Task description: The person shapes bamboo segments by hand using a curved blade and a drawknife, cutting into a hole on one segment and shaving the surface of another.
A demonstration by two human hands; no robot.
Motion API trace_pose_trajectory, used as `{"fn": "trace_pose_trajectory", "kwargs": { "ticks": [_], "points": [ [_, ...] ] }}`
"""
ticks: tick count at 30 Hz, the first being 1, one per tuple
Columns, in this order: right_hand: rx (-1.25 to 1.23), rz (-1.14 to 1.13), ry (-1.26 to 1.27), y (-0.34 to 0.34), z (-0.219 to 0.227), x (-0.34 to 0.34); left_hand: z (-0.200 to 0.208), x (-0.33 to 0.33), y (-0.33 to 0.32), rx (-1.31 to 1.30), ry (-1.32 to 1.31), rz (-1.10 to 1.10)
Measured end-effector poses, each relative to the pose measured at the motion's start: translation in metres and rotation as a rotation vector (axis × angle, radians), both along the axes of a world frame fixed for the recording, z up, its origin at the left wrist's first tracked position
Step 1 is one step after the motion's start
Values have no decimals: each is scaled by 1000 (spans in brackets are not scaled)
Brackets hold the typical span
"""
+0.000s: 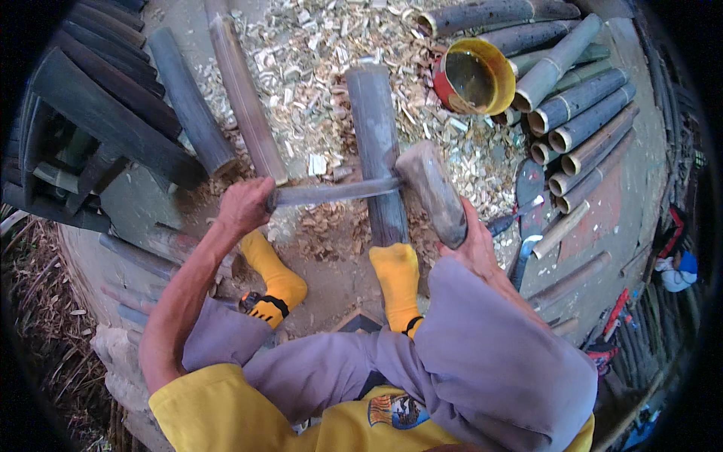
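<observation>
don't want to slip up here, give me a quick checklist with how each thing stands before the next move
1. Left hand closed on the bar: ok, round its end.
2. Right hand holding the block: ok, near its lower end.
3. Right foot at the bamboo's near end: ok.
4. Bar touching the bamboo: cannot tell; it crosses over it in view.
5. Bucket apart from the block: ok.
6. Floor free of chips: not ok.

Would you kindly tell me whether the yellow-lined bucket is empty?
Not empty: the bucket holds what looks like dark, murky liquid inside its yellow wall; I cannot tell its depth.
</observation>
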State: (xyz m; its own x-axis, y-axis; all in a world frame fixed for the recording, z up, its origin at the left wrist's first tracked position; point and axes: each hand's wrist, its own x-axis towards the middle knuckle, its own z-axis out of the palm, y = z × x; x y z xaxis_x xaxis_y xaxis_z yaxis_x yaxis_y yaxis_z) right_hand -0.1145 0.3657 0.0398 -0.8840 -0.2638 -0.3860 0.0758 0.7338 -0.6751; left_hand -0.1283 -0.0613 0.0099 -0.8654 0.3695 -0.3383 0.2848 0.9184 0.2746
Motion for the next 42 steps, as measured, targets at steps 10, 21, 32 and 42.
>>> {"fn": "trace_pose_trajectory", "kwargs": {
  "ticks": [10, 21, 32, 42],
  "points": [
    [38, 1290, 674, -2, 23, -128, -5, -13, -3, -32, -35, -26],
    [252, 1368, 261, -40, 39, -122, -3, -18, -3, -42, 33, -62],
    [-149, 1332, 685, -46, 12, -103, 0, -20, 0, -46, 11, -49],
    [-206, 1301, 634, -47, 13, -93, -4, -28, 0, -40, 51, -44]
  ]
}}
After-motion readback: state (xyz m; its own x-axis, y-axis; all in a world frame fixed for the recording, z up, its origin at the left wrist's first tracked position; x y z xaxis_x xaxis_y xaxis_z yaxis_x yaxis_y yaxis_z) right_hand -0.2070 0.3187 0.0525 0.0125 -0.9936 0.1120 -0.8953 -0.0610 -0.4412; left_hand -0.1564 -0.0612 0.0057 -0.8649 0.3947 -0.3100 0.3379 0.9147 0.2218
